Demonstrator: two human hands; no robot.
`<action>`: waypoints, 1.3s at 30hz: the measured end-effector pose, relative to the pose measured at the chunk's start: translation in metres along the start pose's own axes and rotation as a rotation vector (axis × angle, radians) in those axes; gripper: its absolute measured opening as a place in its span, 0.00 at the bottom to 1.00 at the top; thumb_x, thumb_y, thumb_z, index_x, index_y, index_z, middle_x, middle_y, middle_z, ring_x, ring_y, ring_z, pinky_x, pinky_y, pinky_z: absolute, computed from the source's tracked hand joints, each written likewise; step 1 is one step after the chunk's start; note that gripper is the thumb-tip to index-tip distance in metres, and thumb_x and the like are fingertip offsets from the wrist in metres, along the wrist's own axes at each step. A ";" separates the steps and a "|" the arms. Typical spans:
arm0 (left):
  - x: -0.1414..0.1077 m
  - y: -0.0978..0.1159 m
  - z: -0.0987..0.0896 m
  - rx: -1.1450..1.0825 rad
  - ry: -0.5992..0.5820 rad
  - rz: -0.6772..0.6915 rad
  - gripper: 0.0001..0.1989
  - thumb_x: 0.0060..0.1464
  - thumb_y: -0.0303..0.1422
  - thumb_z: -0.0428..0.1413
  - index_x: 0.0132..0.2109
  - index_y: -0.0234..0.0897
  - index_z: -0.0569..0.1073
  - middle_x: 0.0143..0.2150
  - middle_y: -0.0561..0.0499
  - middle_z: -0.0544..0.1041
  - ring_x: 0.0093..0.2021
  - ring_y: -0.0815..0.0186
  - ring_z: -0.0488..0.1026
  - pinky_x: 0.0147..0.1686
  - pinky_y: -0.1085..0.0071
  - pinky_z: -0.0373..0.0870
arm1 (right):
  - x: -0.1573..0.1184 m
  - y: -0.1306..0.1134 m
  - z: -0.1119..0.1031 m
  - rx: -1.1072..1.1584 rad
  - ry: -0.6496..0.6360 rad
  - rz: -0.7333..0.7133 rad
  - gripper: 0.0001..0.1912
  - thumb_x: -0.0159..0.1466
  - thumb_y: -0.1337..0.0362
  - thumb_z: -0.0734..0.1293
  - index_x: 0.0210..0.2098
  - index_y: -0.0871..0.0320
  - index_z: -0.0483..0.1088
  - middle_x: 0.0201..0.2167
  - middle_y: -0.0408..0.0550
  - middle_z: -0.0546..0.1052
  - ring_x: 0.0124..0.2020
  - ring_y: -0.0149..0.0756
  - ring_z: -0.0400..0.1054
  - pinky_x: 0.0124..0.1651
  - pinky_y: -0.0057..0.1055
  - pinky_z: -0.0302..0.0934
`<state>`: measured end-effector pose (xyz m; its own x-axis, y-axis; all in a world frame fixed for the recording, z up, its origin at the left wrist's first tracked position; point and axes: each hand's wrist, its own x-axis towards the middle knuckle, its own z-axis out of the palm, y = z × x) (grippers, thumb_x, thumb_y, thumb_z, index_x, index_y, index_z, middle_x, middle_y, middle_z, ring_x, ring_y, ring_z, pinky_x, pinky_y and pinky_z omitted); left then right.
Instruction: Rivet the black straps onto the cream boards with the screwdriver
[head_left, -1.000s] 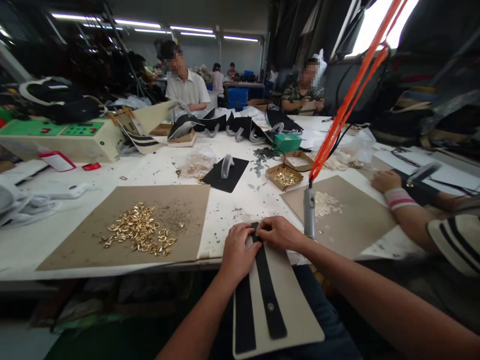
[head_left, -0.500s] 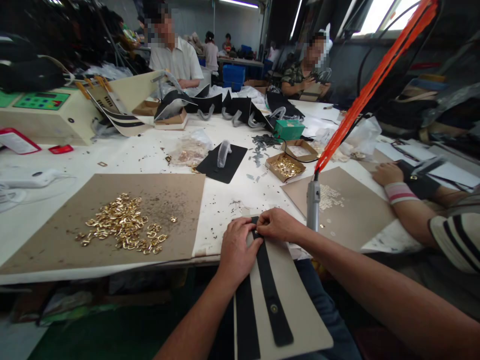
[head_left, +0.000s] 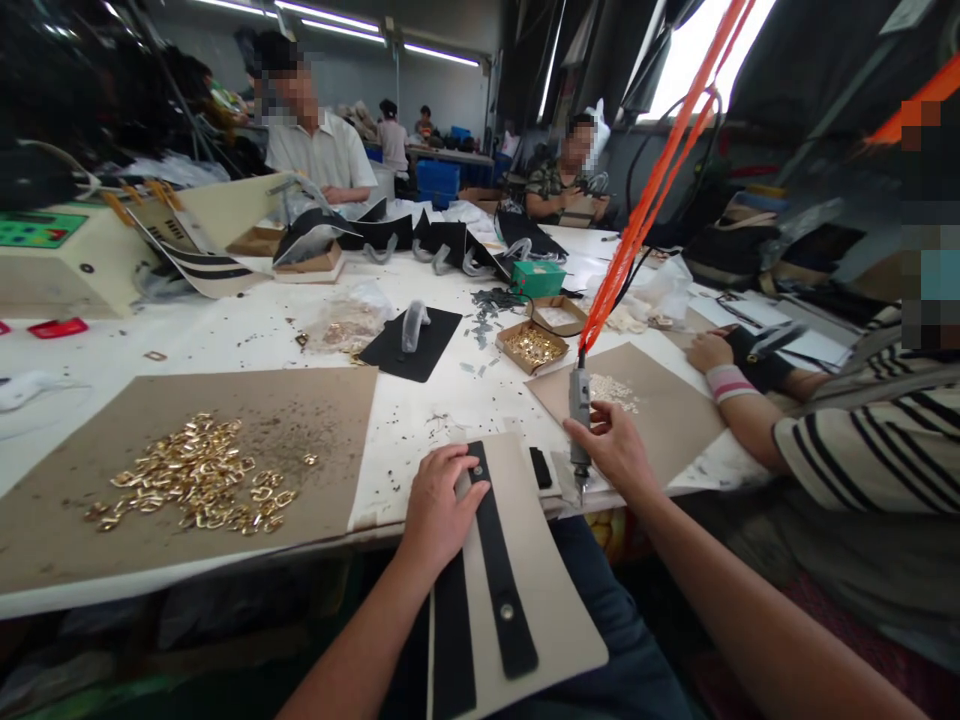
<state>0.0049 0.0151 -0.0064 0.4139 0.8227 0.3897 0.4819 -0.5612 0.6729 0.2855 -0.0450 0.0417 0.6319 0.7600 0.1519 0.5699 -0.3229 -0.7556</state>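
A beige panel [head_left: 551, 570] with a black strap [head_left: 495, 570] and a second dark band [head_left: 454, 640] leans from my lap against the table edge. My left hand [head_left: 439, 505] grips the panel's upper left part, fingertips and thumb beside a small metal fastener [head_left: 478, 469] at the strap's top end. Lower on the strap sits a round metal eyelet [head_left: 507, 612]. To the right, my right hand [head_left: 619, 450] has its fingers closed around a grey electric screwdriver [head_left: 580, 395], which hangs upright, tip down, from orange elastic cords [head_left: 641, 210].
Gold buckles [head_left: 199, 475] lie heaped on a brown board [head_left: 337, 420] at left. A small box [head_left: 532, 346] of gold parts and pale discs [head_left: 613, 390] lie ahead. A co-worker's hand [head_left: 709, 350] is at right. Black flaps [head_left: 450, 240] line the back.
My right hand has left the strap's top end and moved right to take hold of the screwdriver. My left hand stays on the panel. The metal fastener now shows. The camera view has shifted.
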 end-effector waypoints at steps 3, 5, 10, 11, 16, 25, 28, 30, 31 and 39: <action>-0.001 0.001 -0.001 -0.003 -0.001 -0.001 0.13 0.53 0.26 0.65 0.46 0.40 0.78 0.54 0.45 0.78 0.57 0.52 0.72 0.60 0.48 0.69 | 0.006 0.003 0.009 -0.120 -0.128 0.030 0.27 0.56 0.44 0.71 0.43 0.60 0.72 0.36 0.52 0.78 0.36 0.43 0.71 0.37 0.34 0.63; -0.002 0.001 -0.001 -0.009 -0.003 -0.010 0.13 0.53 0.26 0.66 0.46 0.40 0.78 0.54 0.45 0.78 0.57 0.52 0.72 0.60 0.48 0.69 | 0.004 0.000 0.012 -0.083 -0.177 0.064 0.20 0.58 0.47 0.69 0.36 0.58 0.71 0.30 0.49 0.77 0.33 0.42 0.71 0.35 0.34 0.62; -0.003 0.001 0.000 -0.036 0.000 -0.027 0.13 0.52 0.26 0.66 0.45 0.41 0.79 0.54 0.46 0.78 0.57 0.53 0.72 0.60 0.49 0.69 | -0.012 -0.037 0.011 0.604 -0.228 0.089 0.15 0.58 0.56 0.70 0.42 0.57 0.69 0.28 0.44 0.76 0.29 0.37 0.72 0.33 0.32 0.66; -0.004 0.001 0.000 -0.038 0.002 -0.031 0.13 0.52 0.26 0.67 0.45 0.41 0.79 0.54 0.46 0.78 0.58 0.53 0.72 0.61 0.49 0.69 | -0.016 -0.051 0.013 0.723 -0.242 0.061 0.17 0.57 0.58 0.72 0.43 0.56 0.69 0.29 0.43 0.76 0.29 0.36 0.72 0.32 0.31 0.66; -0.004 0.003 0.000 -0.045 -0.008 -0.068 0.13 0.52 0.27 0.67 0.45 0.42 0.79 0.55 0.46 0.78 0.59 0.52 0.71 0.62 0.49 0.68 | -0.031 -0.116 0.047 0.930 -0.367 -0.016 0.18 0.58 0.52 0.75 0.40 0.55 0.69 0.20 0.38 0.70 0.20 0.32 0.64 0.21 0.28 0.61; -0.002 0.006 -0.002 -0.056 -0.030 -0.112 0.12 0.52 0.27 0.67 0.43 0.42 0.78 0.56 0.46 0.77 0.60 0.51 0.70 0.61 0.49 0.68 | -0.030 -0.126 0.099 0.845 -0.403 -0.065 0.18 0.57 0.51 0.77 0.30 0.57 0.70 0.17 0.37 0.68 0.18 0.28 0.61 0.23 0.27 0.58; -0.001 0.005 -0.002 -0.063 -0.035 -0.112 0.12 0.53 0.28 0.66 0.45 0.42 0.78 0.56 0.46 0.77 0.60 0.51 0.70 0.61 0.48 0.68 | -0.031 -0.123 0.100 0.812 -0.410 -0.061 0.17 0.57 0.52 0.77 0.30 0.58 0.71 0.18 0.38 0.69 0.19 0.29 0.62 0.24 0.28 0.59; -0.001 0.004 -0.001 -0.060 -0.038 -0.109 0.12 0.53 0.28 0.66 0.45 0.42 0.78 0.56 0.46 0.77 0.60 0.51 0.70 0.61 0.48 0.68 | -0.031 -0.121 0.101 0.793 -0.398 -0.072 0.16 0.58 0.53 0.76 0.29 0.58 0.71 0.19 0.39 0.69 0.20 0.29 0.63 0.25 0.28 0.60; -0.001 0.004 -0.001 -0.057 -0.039 -0.106 0.12 0.53 0.29 0.66 0.45 0.42 0.79 0.56 0.46 0.76 0.60 0.51 0.70 0.61 0.48 0.68 | -0.031 -0.121 0.101 0.785 -0.395 -0.079 0.16 0.58 0.53 0.76 0.29 0.58 0.71 0.19 0.39 0.69 0.20 0.29 0.63 0.25 0.28 0.60; -0.001 0.006 -0.002 -0.064 -0.038 -0.103 0.12 0.53 0.28 0.66 0.45 0.41 0.79 0.56 0.46 0.77 0.60 0.51 0.70 0.61 0.49 0.68 | -0.034 -0.123 0.097 0.710 -0.441 -0.141 0.15 0.58 0.57 0.74 0.24 0.57 0.68 0.19 0.40 0.68 0.21 0.30 0.61 0.26 0.29 0.59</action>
<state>0.0054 0.0113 -0.0017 0.3944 0.8708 0.2936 0.4734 -0.4663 0.7472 0.1428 0.0242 0.0678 0.2330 0.9646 0.1239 0.0701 0.1105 -0.9914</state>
